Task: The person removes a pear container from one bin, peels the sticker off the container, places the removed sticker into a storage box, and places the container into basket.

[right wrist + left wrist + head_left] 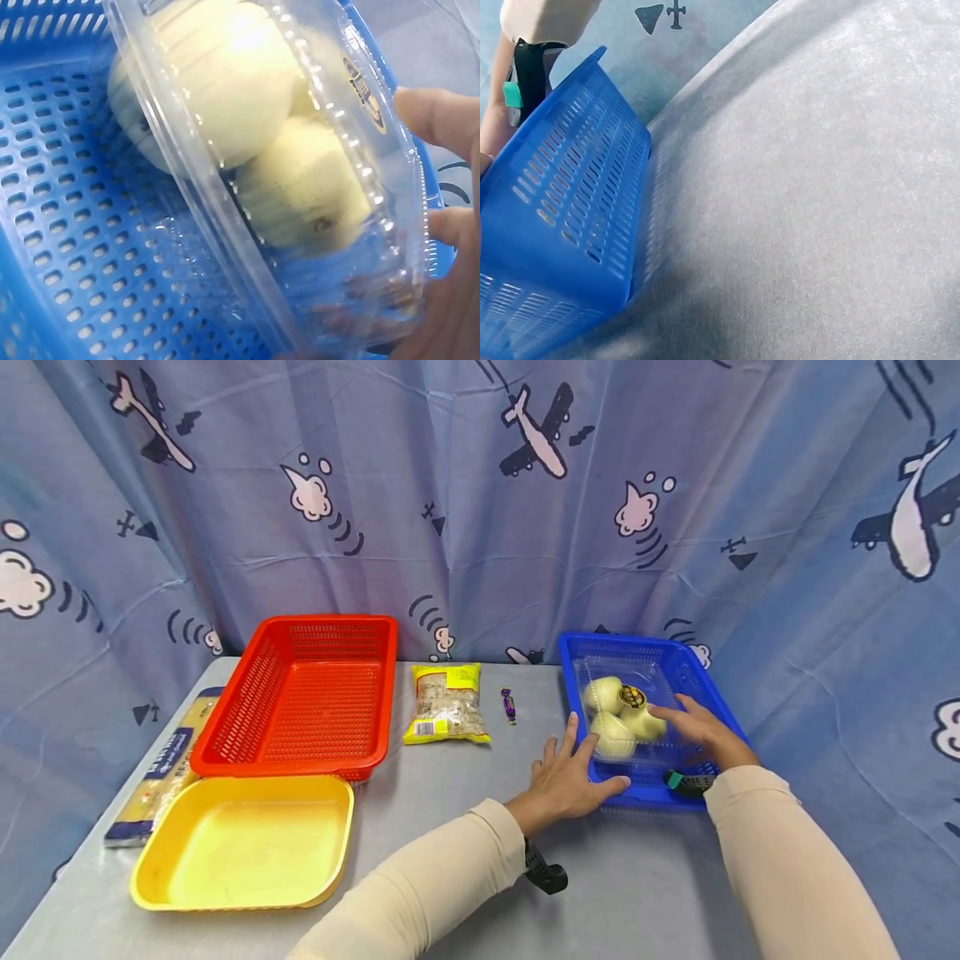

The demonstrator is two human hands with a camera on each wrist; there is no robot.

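A clear plastic clamshell container [675, 747] holding several pale yellow-green round fruits [225, 82] is in the blue basket [652, 796]. A round dark sticker [632, 696] marks its top. My right hand [705, 729] holds the container at its right side. In the right wrist view the box looks tilted, and some fingers show through the plastic. My left hand [564, 779] is at the basket's near left corner, fingers spread over the rim and thumb stretched to the right. The left wrist view mostly catches the basket's slotted outer wall [585, 172].
Left of the basket lie a small purple-wrapped candy [508, 706] and a yellow-and-clear food bag [447, 703]. Farther left are a red basket [300, 770], a yellow tray [243, 793] and a long flat package [167, 764]. A patterned curtain [480, 527] hangs behind the table.
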